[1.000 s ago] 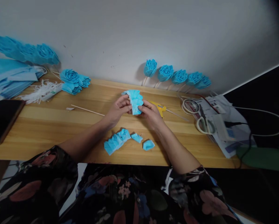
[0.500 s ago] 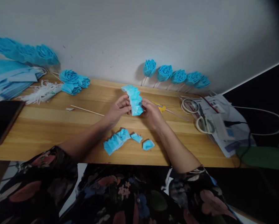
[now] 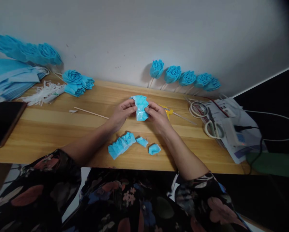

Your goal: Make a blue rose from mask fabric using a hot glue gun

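Note:
A folded, pleated blue piece (image 3: 140,107) is pinched between both hands above the middle of the wooden table (image 3: 50,129). My left hand (image 3: 121,113) grips its left side with fingertips closed on it. My right hand (image 3: 158,118) grips the right side the same way. Just nearer me on the table lie a longer pleated blue strip (image 3: 120,145), a small blue scrap (image 3: 142,141) and a curled blue bit (image 3: 154,149).
Blue flowers on sticks (image 3: 185,77) lean on the wall behind. More blue flowers (image 3: 77,82), blue sheets (image 3: 11,80) and white strings (image 3: 43,91) lie left, with a dark phone (image 3: 3,120). A thin stick (image 3: 91,112), yellow glue gun (image 3: 168,112), scissors (image 3: 213,129), cables and papers lie around.
The pleated blue piece stood taller between the hands half a second ago; now it is folded down into a shorter, more compact bundle. Both hands stay in place.

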Demonstrator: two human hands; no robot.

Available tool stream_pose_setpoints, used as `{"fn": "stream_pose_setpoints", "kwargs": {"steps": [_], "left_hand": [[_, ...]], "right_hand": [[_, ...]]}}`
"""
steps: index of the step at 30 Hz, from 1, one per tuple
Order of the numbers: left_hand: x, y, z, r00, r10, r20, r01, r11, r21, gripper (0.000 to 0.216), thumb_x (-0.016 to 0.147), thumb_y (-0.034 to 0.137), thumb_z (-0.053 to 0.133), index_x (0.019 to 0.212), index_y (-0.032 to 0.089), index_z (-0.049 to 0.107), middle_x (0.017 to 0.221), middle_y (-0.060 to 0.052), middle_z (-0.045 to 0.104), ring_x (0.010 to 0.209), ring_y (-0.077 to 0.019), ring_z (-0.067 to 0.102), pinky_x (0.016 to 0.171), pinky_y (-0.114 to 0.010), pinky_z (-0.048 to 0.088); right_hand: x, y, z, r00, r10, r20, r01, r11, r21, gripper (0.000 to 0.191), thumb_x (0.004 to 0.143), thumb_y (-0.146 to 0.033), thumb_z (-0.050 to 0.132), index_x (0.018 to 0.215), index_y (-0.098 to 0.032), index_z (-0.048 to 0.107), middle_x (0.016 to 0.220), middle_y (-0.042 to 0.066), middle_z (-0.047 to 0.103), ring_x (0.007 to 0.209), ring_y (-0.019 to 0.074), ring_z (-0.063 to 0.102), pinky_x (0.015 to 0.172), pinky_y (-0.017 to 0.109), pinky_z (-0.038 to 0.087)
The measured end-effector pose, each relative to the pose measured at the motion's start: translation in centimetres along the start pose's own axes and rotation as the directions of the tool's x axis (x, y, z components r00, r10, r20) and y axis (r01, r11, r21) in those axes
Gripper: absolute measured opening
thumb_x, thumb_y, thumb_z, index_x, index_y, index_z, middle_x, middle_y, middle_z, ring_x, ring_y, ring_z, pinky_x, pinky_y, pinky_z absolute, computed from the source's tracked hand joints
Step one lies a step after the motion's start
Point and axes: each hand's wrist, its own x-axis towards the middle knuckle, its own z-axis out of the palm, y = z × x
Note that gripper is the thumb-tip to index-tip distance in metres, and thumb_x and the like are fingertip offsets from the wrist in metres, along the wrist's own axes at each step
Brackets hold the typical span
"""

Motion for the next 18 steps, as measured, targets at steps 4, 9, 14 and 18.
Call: {"fn": "stream_pose_setpoints", "kwargs": {"steps": [4,9,14,18], "left_hand": [[0.22,-0.34,-0.24,0.999,0.032,-0.018,-0.032,0.999,0.0,0.022,0.076,0.03,0.087,0.093,0.019,0.078,0.084,-0.001,0.073,0.079,-0.0145,0.065,0.082,-0.03,0.053],[0.27,-0.59,-0.36,0.999,0.047,-0.028,-0.045,0.998,0.036,0.02,0.077,0.027,0.086,0.094,0.02,0.077,0.085,-0.001,0.073,0.081,-0.0148,0.065,0.081,-0.029,0.052],[0.22,-0.66,-0.34,0.999,0.045,0.027,-0.047,0.996,0.075,0.024,0.077,0.03,0.085,0.097,0.019,0.077,0.079,0.0,0.071,0.073,-0.0138,0.063,0.072,-0.028,0.05],[0.27,-0.79,-0.38,0.998,0.036,0.057,-0.041,0.995,0.093,0.025,0.075,0.028,0.084,0.097,0.019,0.075,0.076,0.001,0.069,0.066,-0.0118,0.06,0.068,-0.027,0.048]], "right_hand": [[-0.08,-0.24,0.12,0.999,0.008,0.043,-0.007,1.0,-0.014,0.031,0.074,-0.042,0.08,0.1,-0.026,0.078,0.093,0.001,0.073,0.086,0.019,0.063,0.082,0.035,0.053],[-0.19,-0.42,0.21,0.999,0.007,0.05,-0.006,1.0,-0.029,0.035,0.074,-0.043,0.082,0.104,-0.026,0.078,0.093,0.001,0.073,0.086,0.02,0.064,0.081,0.036,0.054],[-0.08,-0.06,0.28,1.0,-0.022,0.018,0.023,0.999,-0.031,0.04,0.07,-0.042,0.086,0.106,-0.026,0.077,0.093,0.0,0.074,0.084,0.0187,0.064,0.079,0.035,0.054],[0.04,0.14,0.28,1.0,-0.01,-0.029,0.008,0.999,-0.037,0.033,0.066,-0.037,0.086,0.094,-0.024,0.077,0.081,-0.002,0.07,0.072,0.0157,0.057,0.07,0.032,0.051]]}}
